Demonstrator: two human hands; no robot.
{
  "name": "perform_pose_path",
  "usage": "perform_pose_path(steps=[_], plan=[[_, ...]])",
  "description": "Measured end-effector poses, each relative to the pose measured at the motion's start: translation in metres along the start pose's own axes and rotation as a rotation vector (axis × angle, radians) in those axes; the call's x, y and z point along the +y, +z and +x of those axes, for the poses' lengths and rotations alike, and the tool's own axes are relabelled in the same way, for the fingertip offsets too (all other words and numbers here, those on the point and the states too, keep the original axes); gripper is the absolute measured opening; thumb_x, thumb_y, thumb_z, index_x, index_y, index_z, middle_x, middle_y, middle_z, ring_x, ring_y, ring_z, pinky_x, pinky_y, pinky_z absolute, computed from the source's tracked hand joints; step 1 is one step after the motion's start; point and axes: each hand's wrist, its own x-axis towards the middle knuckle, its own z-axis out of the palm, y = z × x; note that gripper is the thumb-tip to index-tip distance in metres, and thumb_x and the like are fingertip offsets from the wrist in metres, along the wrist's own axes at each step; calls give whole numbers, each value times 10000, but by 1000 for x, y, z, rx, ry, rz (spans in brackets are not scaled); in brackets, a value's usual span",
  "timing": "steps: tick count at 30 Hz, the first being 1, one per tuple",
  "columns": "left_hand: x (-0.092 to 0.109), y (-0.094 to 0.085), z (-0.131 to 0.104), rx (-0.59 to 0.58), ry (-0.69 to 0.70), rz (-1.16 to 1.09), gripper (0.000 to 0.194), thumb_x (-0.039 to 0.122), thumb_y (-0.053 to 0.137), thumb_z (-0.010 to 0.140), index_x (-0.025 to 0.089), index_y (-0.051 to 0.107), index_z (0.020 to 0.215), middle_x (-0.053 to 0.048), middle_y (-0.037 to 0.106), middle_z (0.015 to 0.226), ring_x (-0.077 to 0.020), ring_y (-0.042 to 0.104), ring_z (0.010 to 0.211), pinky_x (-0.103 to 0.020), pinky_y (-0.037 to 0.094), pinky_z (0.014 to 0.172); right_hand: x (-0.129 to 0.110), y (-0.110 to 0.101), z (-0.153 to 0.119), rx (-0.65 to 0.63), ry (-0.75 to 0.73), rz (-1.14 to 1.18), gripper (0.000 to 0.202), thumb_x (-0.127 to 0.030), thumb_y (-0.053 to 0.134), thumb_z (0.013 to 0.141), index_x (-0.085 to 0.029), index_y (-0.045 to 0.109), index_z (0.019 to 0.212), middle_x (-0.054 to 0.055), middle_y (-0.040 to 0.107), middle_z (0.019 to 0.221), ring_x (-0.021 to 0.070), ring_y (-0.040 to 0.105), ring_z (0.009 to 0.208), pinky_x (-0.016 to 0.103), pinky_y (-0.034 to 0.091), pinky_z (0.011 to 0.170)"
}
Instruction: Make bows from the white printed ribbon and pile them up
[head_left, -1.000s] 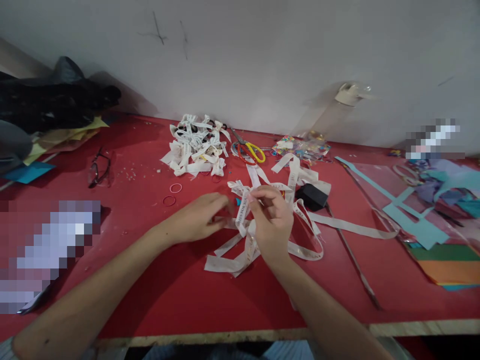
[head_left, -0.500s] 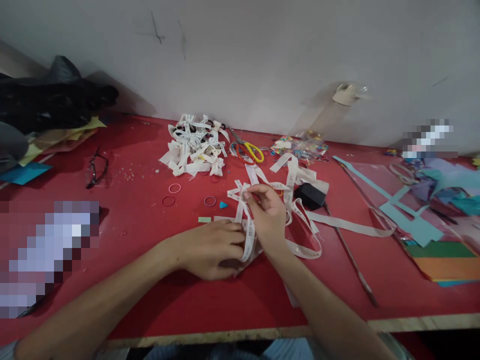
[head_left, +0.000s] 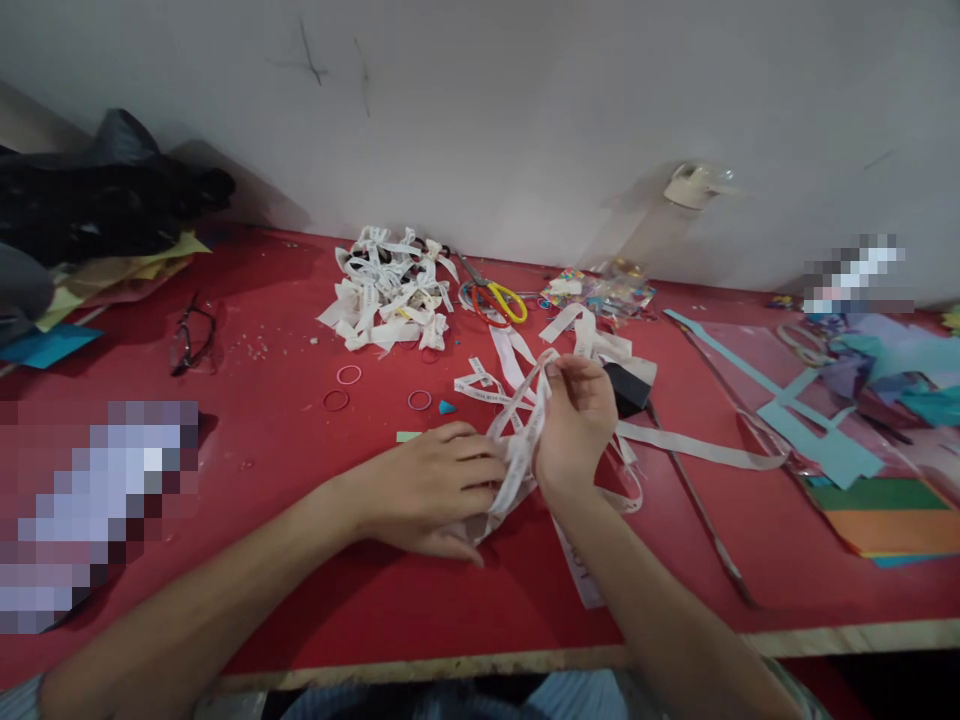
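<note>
A red surface (head_left: 352, 620) with a pale, worn front edge runs up to a plain grey wall (head_left: 480, 120) bearing a few dark marks. The right hand (head_left: 574, 425) pinches a printed white ribbon (head_left: 521, 465) above the middle of the surface, near the front. The left hand (head_left: 442, 485) lies against the ribbon's lower part; whether it grips cannot be told. Behind sit white bows (head_left: 397, 290) and scissors (head_left: 506, 303); a black bag (head_left: 112, 205) fills the back left corner.
</note>
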Motion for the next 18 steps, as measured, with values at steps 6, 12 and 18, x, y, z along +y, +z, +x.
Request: perform_pose_path(steps=[6, 12, 18], plan=[[1, -4, 0, 81, -134, 26, 493, 509, 599, 831, 154, 538, 1169, -147, 590, 1249, -302, 480, 1166, -461, 305, 1048, 7, -1, 7, 30, 22, -14, 92, -197, 600, 810, -162, 580, 893, 29, 603, 868, 130, 594, 812, 277, 488, 795], [3, -6, 3, -51, -35, -135, 44, 213, 551, 868, 199, 592, 864, -67, 670, 966, -223, 554, 976, -362, 411, 888, 8, 0, 1, -81, 9, -31, 96, -193, 590, 822, -174, 626, 909, 36, 639, 937, 148, 596, 885, 305, 458, 853], [-4, -20, -6, 238, -421, -919, 136, 261, 444, 924, 172, 531, 869, -84, 697, 859, -168, 611, 742, -314, 467, 690, -2, -5, 4, -170, -110, -321, 104, -129, 566, 805, -179, 641, 858, 16, 606, 866, 141, 524, 758, 302, 429, 759]])
